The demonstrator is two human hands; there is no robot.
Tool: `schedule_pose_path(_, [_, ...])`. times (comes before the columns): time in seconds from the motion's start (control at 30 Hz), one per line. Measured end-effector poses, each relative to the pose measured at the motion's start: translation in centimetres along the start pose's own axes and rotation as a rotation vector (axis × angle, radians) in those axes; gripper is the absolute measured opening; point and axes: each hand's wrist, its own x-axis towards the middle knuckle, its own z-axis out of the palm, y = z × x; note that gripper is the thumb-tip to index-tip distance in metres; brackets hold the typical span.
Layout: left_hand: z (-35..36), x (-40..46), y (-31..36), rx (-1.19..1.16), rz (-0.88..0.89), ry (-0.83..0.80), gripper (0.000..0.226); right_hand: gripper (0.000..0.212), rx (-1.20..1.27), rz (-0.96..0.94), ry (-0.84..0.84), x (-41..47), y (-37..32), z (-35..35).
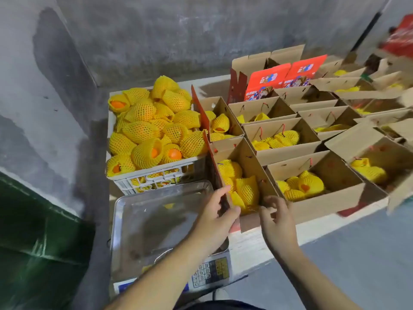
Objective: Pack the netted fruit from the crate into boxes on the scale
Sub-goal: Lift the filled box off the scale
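The nearest cardboard box (pixel 250 157) stands open at the near edge of the pale platform (pixel 250 245), just right of the scale. It is rectangular, plain brown corrugated inside, red on its outer face; its long axis runs from the near edge away toward the wall. Several fruits in yellow foam mesh sleeves (pixel 244 189) lie inside, their open ends pointing various ways.

The left hand (pixel 214 218) grips the box's left flap, thumb on the inner face, fingers on the outer. The right hand (pixel 278 220) has its fingers curled at the near right corner; whether they actually pinch the cardboard cannot be told.

The scale's steel tray (pixel 156 222) is shiny, shallow and bare. Behind it the white slatted plastic crate (pixel 156 177) is heaped with netted fruit (pixel 152 126), orange skin showing at some sleeve mouths.
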Motion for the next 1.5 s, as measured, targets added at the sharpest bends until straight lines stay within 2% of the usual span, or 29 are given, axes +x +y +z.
schedule_pose_path(0.13, [3.3, 3.7, 1.0, -0.015, -0.026, 0.089, 0.060, 0.017, 0.245, 0.288, -0.052, 1.0, 0.0, 2.2])
schedule_pose_path(0.27, [4.0, 4.4, -0.9, -0.038, 0.080, 0.185, 0.082, 0.036, 0.246, 0.406, -0.030, 2.0, 0.3, 3.9])
schedule_pose_path(0.37, [3.2, 4.3, -1.8, -0.156, 0.024, 0.252, 0.091, 0.046, 0.310, 0.523, -0.026, 2.1, -0.7, 4.7])
schedule_pose_path(0.47, [2.2, 3.8, -2.9, -0.306, -0.026, 0.202, 0.093, 0.050, 0.343, 0.552, -0.016, 1.9, -1.2, 4.6])
schedule_pose_path(0.63, [1.8, 2.1, -3.7, -0.417, -0.070, 0.078, 0.094, 0.056, 0.614, 0.619, -0.021, 0.7, -0.3, 2.8])
schedule_pose_path(0.77, [2.0, 1.0, -4.3, -0.324, -0.076, 0.055, 0.094, 0.056, 0.630, 0.573, 0.008, -1.8, -0.3, 0.6])
schedule_pose_path(0.9, [2.7, 0.4, -3.8, -0.026, -0.131, -0.020, 0.080, 0.056, 0.661, 0.551, 0.014, -3.9, -0.4, -2.0])
schedule_pose_path(1.03, [3.8, 0.1, -4.1, 0.327, -0.202, -0.007, 0.071, 0.052, 0.650, 0.537, -0.006, -5.4, -1.1, -4.3])
schedule_pose_path(1.1, [3.8, 0.3, -3.8, 0.286, -0.206, -0.030, 0.076, 0.050, 0.645, 0.526, -0.020, -6.0, -1.7, -5.3])
schedule_pose_path(1.2, [3.0, 1.8, -2.1, 0.095, -0.244, -0.075, 0.091, 0.049, 0.595, 0.514, -0.030, -6.6, -2.5, -6.7])
schedule_pose_path(1.33, [0.9, 5.3, 0.7, 0.096, -0.190, 0.038, 0.108, 0.052, 0.535, 0.449, -0.068, -7.2, -3.8, -8.9])
schedule_pose_path(1.5, [-1.6, 6.0, 1.8, 0.114, -0.007, 0.189, 0.120, 0.053, 0.451, 0.332, -0.173, -7.4, -6.4, -12.7])
